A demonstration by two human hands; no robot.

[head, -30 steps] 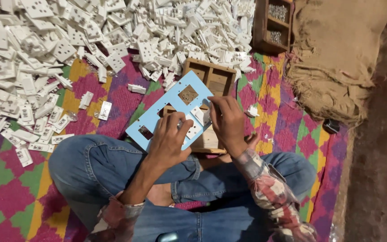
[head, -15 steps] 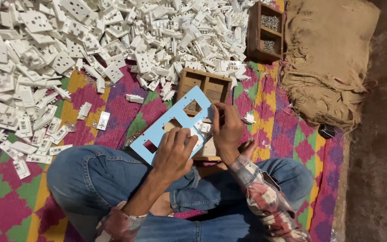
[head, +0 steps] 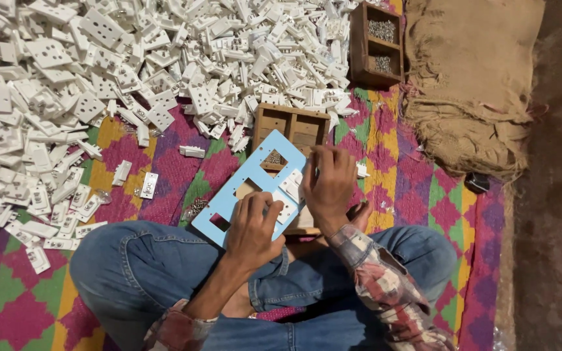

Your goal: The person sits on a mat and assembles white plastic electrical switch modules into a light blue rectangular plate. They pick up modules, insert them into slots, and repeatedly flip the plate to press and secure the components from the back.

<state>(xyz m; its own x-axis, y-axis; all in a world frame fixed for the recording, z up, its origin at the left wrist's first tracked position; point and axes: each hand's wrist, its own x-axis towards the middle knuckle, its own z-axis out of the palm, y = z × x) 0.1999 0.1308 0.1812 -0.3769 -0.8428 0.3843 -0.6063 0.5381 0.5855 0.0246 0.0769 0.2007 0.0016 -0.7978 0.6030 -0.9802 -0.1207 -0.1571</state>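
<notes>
Head view shows a person sitting cross-legged on a patterned mat (head: pixel 164 166), with a light blue plate (head: pixel 245 188) with square cut-outs lying tilted over a wooden tray (head: pixel 292 123) just ahead of the knees. Left hand (head: pixel 253 227) presses flat on the plate's near end with fingers spread, while the right hand (head: pixel 328 185) pinches a white part (head: pixel 292 186) against the plate's far edge; a pile of white parts (head: pixel 131 71) fills the mat beyond.
</notes>
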